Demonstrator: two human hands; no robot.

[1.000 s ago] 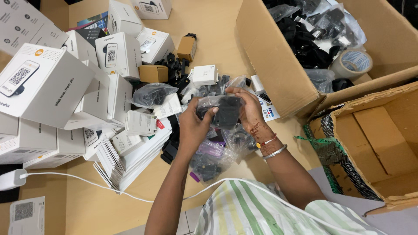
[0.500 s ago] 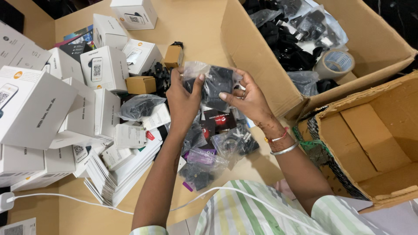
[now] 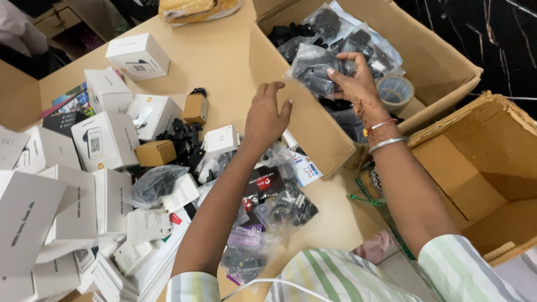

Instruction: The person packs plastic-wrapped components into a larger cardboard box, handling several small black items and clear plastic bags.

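My right hand [image 3: 358,84] is over the large open cardboard box [image 3: 313,126] and grips a clear plastic bag holding a black adapter [image 3: 314,70]. The bag hangs just inside the box, above several other bagged black parts [image 3: 341,33]. My left hand [image 3: 267,114] is empty, fingers spread, hovering beside the box's near wall above the pile of bagged black items [image 3: 274,207] on the table.
White product boxes [image 3: 103,142] crowd the left of the tan table [image 3: 212,56], with small brown boxes [image 3: 155,152] among them. A tape roll [image 3: 394,92] lies in the large box. A second, empty cardboard box [image 3: 475,168] stands at right. A yellow package [image 3: 193,8] lies far back.
My right hand carried the bagged adapter up and right, from above the pile into the large box. My left hand let go of the bag and opened.
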